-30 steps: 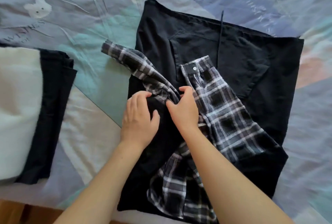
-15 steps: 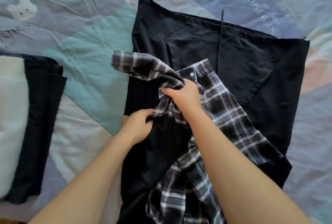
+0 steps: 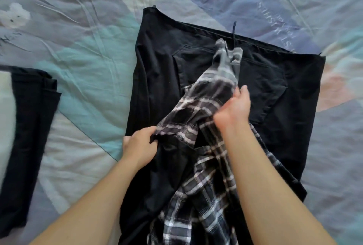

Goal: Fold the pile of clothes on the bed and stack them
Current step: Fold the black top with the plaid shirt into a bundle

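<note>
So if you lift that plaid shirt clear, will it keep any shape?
Probably not: the plaid shirt already drapes and bunches between the right hand and left hand. It looks thin and light. Its loose sleeve will likely trail.

Black-and-white plaid shirt (image 3: 204,195); black garment (image 3: 275,91); bedsheet (image 3: 82,52) seemingly pastel.

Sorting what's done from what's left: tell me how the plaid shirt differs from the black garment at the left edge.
The plaid shirt is black-and-white checked; the black garment at the left edge is plain dark.
The plaid shirt is bunched and unfolded, gripped by the left hand and right hand; the black garment lies flat, folded and untouched.
The plaid shirt rests on a spread black garment; the folded one lies on the bedsheet.
</note>
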